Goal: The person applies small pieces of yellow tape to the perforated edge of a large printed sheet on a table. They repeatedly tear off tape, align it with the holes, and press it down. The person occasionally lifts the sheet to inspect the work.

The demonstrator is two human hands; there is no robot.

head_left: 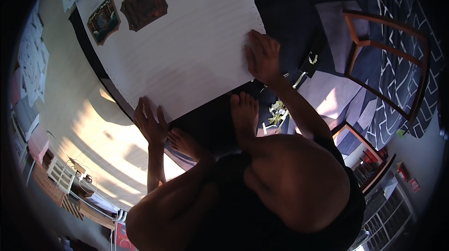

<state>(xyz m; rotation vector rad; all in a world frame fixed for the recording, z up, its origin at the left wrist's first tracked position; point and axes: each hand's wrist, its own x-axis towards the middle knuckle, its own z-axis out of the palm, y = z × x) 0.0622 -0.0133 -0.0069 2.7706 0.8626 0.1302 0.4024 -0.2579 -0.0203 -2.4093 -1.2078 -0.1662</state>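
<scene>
A large white sheet (pixel 187 68) lies flat on a dark mat (pixel 206 116). Several dark, ornate label-shaped prints, such as the brown one (pixel 144 5) and the green-edged one (pixel 104 21), show on its far part. My left hand (pixel 150 122) rests at the sheet's near left corner, fingers stretched and apart. Over by the near right edge, my right hand (pixel 264 58) lies on the sheet with its fingers partly spread, slightly blurred. Neither hand grips anything that I can see.
My bare feet (pixel 244 113) are just short of the sheet. Curled pale strips (pixel 278 111) and a small dark box-like object (pixel 309 65) lie to the right. A wooden frame (pixel 360 43) stands beyond them. Papers (pixel 32 59) are scattered far left, and boxes (pixel 49 188) stand lower left.
</scene>
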